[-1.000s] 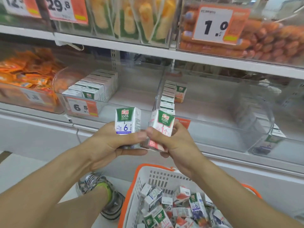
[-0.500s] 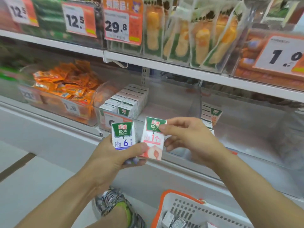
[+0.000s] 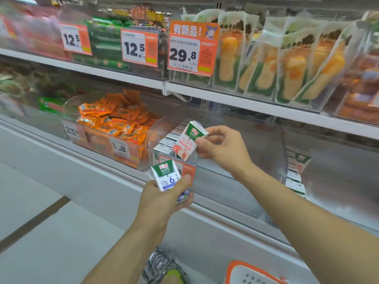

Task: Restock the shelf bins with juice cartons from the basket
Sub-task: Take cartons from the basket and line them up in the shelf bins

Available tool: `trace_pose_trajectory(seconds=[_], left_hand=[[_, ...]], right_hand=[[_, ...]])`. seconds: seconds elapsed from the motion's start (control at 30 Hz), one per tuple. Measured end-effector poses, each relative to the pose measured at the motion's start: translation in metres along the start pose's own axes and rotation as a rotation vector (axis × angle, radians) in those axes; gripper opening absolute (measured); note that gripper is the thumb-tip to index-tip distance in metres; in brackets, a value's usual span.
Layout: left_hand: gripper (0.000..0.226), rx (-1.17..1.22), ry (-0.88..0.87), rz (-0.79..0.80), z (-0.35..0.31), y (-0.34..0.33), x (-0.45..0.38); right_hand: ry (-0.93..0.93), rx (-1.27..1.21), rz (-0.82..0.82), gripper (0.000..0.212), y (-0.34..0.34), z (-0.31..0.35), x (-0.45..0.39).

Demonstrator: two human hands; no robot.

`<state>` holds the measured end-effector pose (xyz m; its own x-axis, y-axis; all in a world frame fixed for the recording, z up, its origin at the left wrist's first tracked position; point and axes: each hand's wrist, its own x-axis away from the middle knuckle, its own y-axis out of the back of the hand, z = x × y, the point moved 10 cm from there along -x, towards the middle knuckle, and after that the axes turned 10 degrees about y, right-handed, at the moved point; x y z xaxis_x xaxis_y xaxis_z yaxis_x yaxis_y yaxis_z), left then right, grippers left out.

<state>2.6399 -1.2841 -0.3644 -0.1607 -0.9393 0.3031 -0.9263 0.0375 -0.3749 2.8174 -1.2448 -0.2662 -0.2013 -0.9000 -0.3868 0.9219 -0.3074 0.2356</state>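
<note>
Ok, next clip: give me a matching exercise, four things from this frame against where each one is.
Things:
1. pink-label carton
2. blue-label carton
3. orange snack packets
4. white basket

Places:
A. in a clear bin on the shelf
B. held in the left hand, below the bin's front edge
C. at the bottom edge of the view
D. pinched in the right hand, tilted over the carton bin

Pairs: 1-D, 2-B, 3-A, 4-C
</note>
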Motion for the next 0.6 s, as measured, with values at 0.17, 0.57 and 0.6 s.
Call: trace_pose_trajectory(seconds=[0.17,0.57,0.6], left_hand=[[0.019,-0.006,0.002,-0.001,0.000,0.006,-0.002],[0.017,-0.038,-0.014,-0.009,-0.002,0.012,-0.004],[0.017,-0.036,-0.016,-0.010,-0.002,0.012,-0.004]], right_hand=[[0.134,0.298,0.054,0.029,-0.016,0.014,-0.017],[0.092,0.595,0.211,0.034,-0.044,0.003,-0.009],[0.074,0.599,0.228,0.032,-0.047,-0.003,-0.007]])
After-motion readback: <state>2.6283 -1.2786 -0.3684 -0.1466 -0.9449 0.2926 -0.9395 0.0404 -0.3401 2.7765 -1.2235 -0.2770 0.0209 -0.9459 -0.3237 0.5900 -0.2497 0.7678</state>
